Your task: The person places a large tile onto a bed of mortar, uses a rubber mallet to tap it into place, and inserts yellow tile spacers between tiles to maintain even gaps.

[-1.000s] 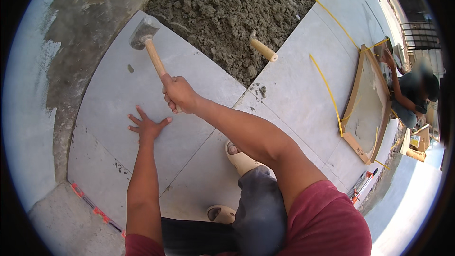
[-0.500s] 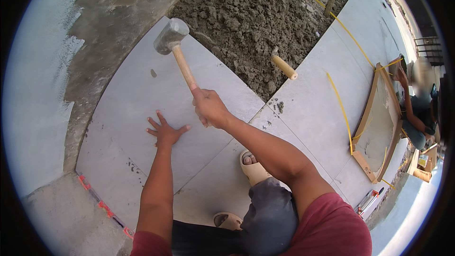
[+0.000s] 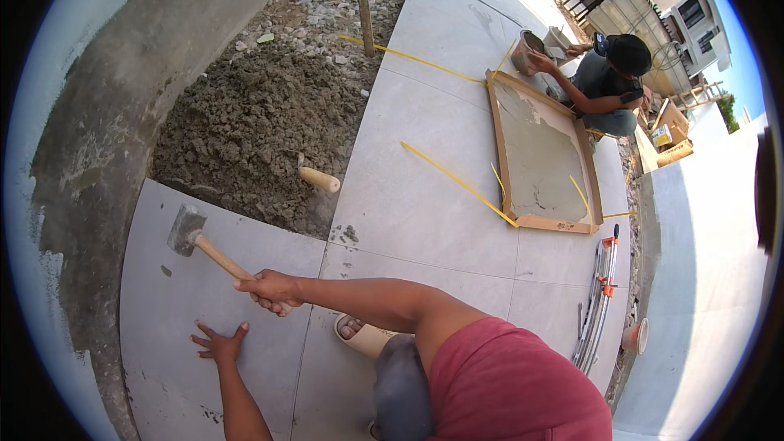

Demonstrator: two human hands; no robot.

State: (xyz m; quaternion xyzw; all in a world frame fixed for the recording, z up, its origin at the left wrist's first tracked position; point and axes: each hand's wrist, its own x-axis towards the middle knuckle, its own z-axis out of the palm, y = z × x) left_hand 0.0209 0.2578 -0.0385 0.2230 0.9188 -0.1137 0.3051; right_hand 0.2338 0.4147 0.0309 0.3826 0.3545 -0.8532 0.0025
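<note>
My right hand (image 3: pixel 273 290) is closed round the wooden handle of a mallet (image 3: pixel 188 229) with a thick grey head. The head is over a large grey floor tile (image 3: pixel 171 294); I cannot tell whether it touches. My left hand (image 3: pixel 220 343) lies flat on the same tile with its fingers spread, nearer to me than the mallet. Against the tile's far edge is a heap of damp grey mortar (image 3: pixel 253 118). A tool with a wooden handle (image 3: pixel 318 180), probably a trowel, is stuck in the heap's right side, its blade hidden.
A wall (image 3: pixel 90 155) runs along the left. At the right, a cardboard tray (image 3: pixel 502 147) holds smoothed grey paste, and a co-worker (image 3: pixel 608 86) crouches beside it with a bucket (image 3: pixel 523 57). Yellow straps (image 3: pixel 457 184) lie on laid tiles. A long tile cutter (image 3: pixel 600 302) stands farther right.
My view has swung to the right, bringing the co-worker and tile cutter more fully in. The mallet's head has come down lower toward the tile. My left hand stays spread on the tile.
</note>
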